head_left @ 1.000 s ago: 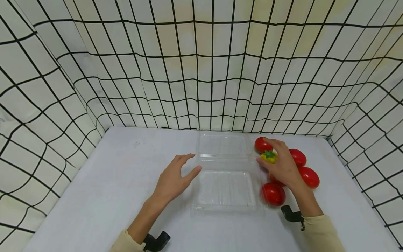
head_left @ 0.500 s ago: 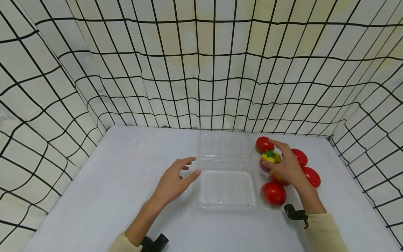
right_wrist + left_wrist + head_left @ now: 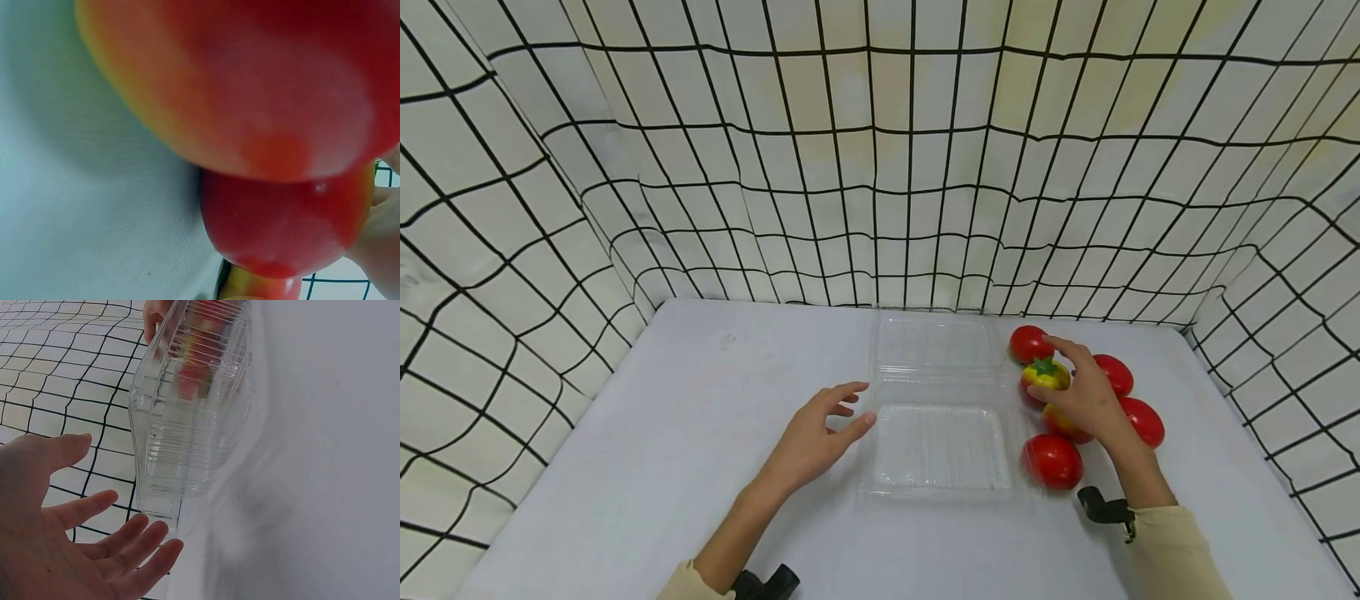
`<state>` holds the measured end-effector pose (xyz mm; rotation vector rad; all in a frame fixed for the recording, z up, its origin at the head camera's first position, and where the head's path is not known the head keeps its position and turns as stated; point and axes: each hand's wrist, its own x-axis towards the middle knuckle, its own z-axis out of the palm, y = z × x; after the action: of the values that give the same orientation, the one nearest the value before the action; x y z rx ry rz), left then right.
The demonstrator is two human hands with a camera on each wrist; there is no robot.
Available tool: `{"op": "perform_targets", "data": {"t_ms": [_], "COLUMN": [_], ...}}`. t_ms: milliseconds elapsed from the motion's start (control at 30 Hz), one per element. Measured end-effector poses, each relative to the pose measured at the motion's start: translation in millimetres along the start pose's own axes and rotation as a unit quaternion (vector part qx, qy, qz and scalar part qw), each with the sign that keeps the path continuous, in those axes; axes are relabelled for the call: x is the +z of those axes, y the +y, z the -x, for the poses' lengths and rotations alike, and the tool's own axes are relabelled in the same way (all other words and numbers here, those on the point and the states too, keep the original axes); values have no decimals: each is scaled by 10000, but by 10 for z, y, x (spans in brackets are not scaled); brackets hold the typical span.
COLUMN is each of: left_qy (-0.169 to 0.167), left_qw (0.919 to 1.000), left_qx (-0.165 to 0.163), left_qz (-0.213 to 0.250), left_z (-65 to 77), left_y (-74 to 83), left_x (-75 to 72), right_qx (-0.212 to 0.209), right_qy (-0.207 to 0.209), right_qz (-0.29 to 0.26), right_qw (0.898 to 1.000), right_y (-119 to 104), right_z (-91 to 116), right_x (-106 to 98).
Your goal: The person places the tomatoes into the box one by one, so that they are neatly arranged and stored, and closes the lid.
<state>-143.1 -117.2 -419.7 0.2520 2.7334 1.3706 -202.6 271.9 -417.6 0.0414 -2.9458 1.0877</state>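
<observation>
A clear plastic clamshell box [image 3: 940, 450] lies unfolded on the table, its lid half at the back. Left of it, my left hand [image 3: 808, 437] hovers with fingers apart and holds nothing; the left wrist view shows the palm [image 3: 69, 550] beside the box. Over the tomatoes on the right is my right hand [image 3: 1090, 400], thumb and forefinger spread about a red-yellow tomato [image 3: 1047, 377] with a green stem top. The thumb overlaps that tomato's near side; whether it touches cannot be told. In the right wrist view, a large tomato [image 3: 250, 81] covers much of the hand.
Other red tomatoes surround the right hand: one at the back [image 3: 1028, 343], one in front [image 3: 1052, 462], two on the right [image 3: 1112, 375]. Another red-yellow tomato [image 3: 1063, 422] is partly hidden under the hand. Black netting [image 3: 910, 167] encloses the white table [image 3: 700, 433].
My right hand has drawn slightly right, uncovering more of the green-topped tomato, which stays about where it was. The left hand has sunk a little toward the front.
</observation>
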Motion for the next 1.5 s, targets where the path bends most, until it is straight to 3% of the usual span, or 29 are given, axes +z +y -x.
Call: {"op": "perform_targets", "data": {"t_ms": [333, 567, 867, 1500], "left_qy": [-62, -162, -225, -326], "left_qw": [9993, 9945, 9910, 9879], "left_qx": [-189, -586, -519, -447], "left_qz": [306, 859, 1216, 1446], "left_z": [47, 58, 50, 36], "left_y": [-67, -114, -148, -150], "left_x": [23, 45, 67, 74], "right_qx": [86, 74, 58, -4], "right_qy": [-71, -169, -225, -250], "right_qz": [-44, -44, -19, -33], "right_qw": [9999, 9998, 9997, 9997], "right_y": [42, 91, 111, 89], "right_z": [-19, -35, -54, -52], "right_x": [-9, 6, 8, -70]}}
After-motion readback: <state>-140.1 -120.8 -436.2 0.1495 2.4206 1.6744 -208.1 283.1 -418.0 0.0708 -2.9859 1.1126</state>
